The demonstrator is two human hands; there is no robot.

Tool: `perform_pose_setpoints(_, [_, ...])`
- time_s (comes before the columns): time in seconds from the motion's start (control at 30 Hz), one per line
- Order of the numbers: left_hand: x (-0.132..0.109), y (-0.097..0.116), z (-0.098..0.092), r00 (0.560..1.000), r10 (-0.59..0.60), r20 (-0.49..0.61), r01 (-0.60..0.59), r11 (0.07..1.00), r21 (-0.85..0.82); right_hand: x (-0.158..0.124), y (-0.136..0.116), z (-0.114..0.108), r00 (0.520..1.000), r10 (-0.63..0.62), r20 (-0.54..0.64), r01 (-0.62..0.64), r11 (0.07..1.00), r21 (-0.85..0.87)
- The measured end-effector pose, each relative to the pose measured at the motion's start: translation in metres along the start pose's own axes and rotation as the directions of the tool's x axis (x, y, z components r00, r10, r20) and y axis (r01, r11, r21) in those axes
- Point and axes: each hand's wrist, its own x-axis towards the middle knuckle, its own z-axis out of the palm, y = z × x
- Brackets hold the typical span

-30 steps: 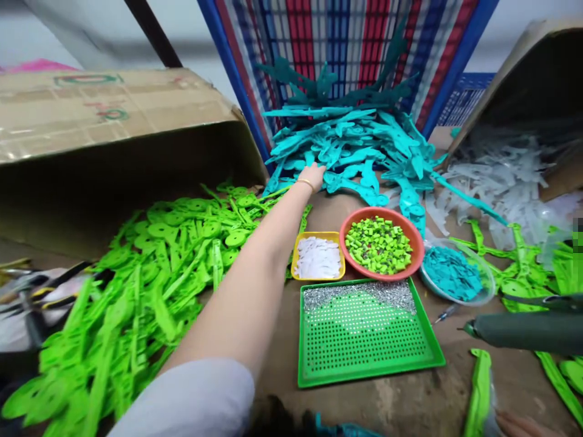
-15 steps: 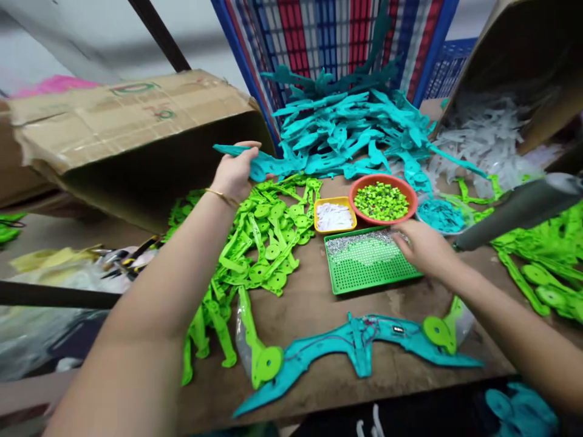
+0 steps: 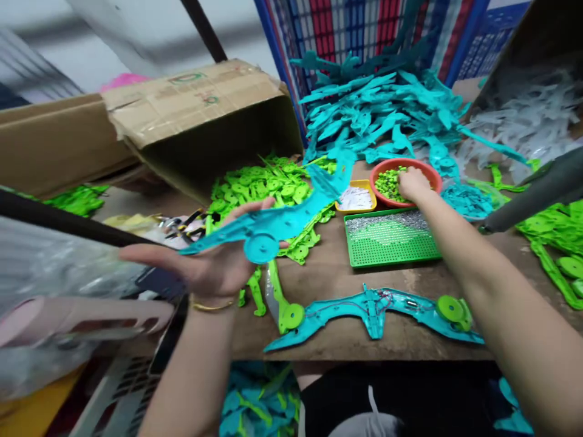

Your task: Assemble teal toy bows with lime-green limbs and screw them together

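Observation:
A teal plastic bow-shaped part (image 3: 286, 223) lies across the open palm of my left hand (image 3: 223, 267), with the thumb spread away to the left. My right hand (image 3: 413, 184) reaches into the red bowl (image 3: 380, 193) of small green pieces (image 3: 389, 182); its fingertips are hidden among them. On the table in front of me rests an assembled teal bow (image 3: 337, 308) with green round pieces at both ends. Between the bowl and this bow sits a green perforated tray (image 3: 392, 252) holding small metal bits. A yellow tray (image 3: 357, 199) of white pieces stands left of the bowl.
Green parts (image 3: 259, 185) are heaped by an open cardboard box (image 3: 191, 103). Behind, teal parts (image 3: 368, 115) spill from a striped basket (image 3: 337, 30). A dark grey bar (image 3: 542, 191) juts in from the right, near a bowl of teal pieces (image 3: 469, 200).
My left hand has brought the teal part from the pile toward me, turning palm up. My right hand has moved from above the green tray into the red bowl. The view has shifted.

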Motion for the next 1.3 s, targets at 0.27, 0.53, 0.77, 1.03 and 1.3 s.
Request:
perform_pose_setpoints(0.27, [-0.035,-0.06,0.032,0.972,-0.158,0.176,0.186,0.97,-0.157,-0.084,-0.108,-0.058,0.989,-0.147,0.021,0.138,0.963,0.233])
perform_pose_setpoints(0.53, [-0.062,-0.05,0.07,0.967,-0.098,0.234,0.153,0.961,-0.229,-0.194,-0.191,-0.064,0.881,-0.367,0.298,0.03,0.672,0.74])
perform_pose_setpoints(0.77, [-0.076,-0.032,0.076,0.962,-0.21,0.177,0.273,0.676,-0.685,-0.198,-0.194,-0.067,0.867,-0.369,0.336,-0.043,0.616,0.787])
perform_pose_setpoints(1.03, [-0.08,-0.029,0.082,0.968,-0.206,0.14,0.234,0.553,-0.8,-0.206,-0.193,-0.073,0.877,-0.359,0.319,-0.026,0.629,0.777])
perform_pose_setpoints(1.3, [-0.084,-0.029,0.086,0.969,-0.206,0.134,0.232,0.589,-0.774,-0.213,-0.192,-0.078,0.882,-0.362,0.302,-0.013,0.621,0.783])
